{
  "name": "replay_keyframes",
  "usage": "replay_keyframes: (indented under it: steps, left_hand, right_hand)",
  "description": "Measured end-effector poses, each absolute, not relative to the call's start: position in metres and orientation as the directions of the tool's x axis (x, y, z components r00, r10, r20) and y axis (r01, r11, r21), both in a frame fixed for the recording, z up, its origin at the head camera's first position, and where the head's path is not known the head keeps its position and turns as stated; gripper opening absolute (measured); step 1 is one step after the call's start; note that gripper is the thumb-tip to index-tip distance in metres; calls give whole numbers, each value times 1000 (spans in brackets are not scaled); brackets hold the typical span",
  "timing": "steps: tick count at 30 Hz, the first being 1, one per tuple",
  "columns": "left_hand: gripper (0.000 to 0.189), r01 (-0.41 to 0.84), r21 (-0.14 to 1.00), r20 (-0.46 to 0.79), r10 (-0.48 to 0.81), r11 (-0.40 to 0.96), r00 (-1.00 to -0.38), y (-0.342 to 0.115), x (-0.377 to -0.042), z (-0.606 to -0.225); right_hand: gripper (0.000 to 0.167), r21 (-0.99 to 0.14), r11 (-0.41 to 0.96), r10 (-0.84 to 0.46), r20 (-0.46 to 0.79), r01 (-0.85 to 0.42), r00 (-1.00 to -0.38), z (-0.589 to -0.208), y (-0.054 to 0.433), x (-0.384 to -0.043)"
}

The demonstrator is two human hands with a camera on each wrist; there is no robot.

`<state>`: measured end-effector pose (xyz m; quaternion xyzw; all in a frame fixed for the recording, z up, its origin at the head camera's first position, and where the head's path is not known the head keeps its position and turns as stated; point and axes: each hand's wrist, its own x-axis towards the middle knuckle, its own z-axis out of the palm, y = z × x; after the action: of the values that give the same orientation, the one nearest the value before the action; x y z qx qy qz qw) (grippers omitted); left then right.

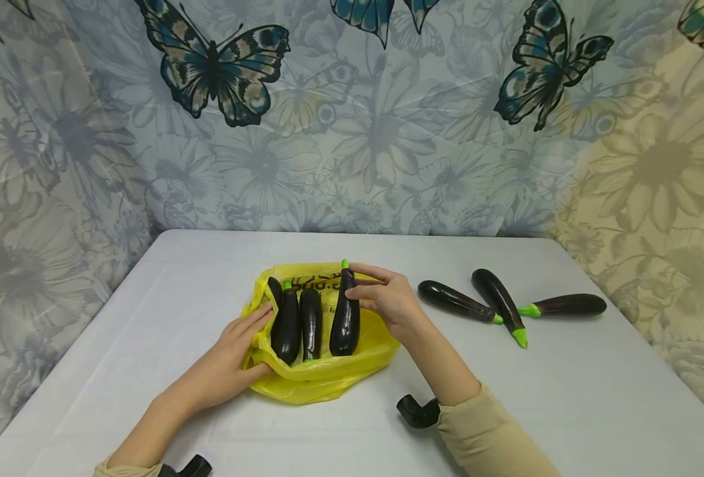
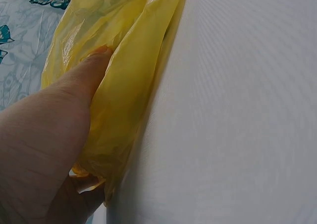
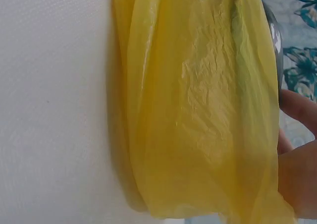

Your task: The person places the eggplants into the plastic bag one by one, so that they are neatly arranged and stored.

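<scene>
A yellow plastic bag (image 1: 322, 384) lies on the table with its mouth spread open. My left hand (image 1: 233, 364) grips the bag's left side; in the left wrist view its thumb (image 2: 91, 70) presses into the plastic. Inside the bag lie glossy dark eggplants: one (image 1: 288, 324), a slimmer one (image 1: 311, 321) beside it, and one at the left rim (image 1: 275, 289), mostly hidden. My right hand (image 1: 390, 301) holds another eggplant (image 1: 345, 324) near its green stem, over the bag's right half. The right wrist view shows bag plastic (image 3: 198, 110) covering most of that eggplant.
Right of the bag, three more eggplants lie on the white table (image 1: 567, 397): one at the left (image 1: 456, 299), one slanted in the middle (image 1: 498, 298) and one at the right (image 1: 573, 305). A butterfly-patterned cloth (image 1: 352, 165) hangs behind the table's far edge.
</scene>
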<state>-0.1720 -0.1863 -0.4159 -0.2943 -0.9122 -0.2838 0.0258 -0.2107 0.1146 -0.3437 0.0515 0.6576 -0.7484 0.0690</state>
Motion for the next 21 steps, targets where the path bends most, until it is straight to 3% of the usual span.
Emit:
replay_keyframes:
  steps: [21]
  left_hand:
    - [85, 559, 503, 225, 525, 659, -821, -185, -169, -413]
  right_hand:
    - [52, -965, -124, -134, -213, 229, -968, -360, 106, -211]
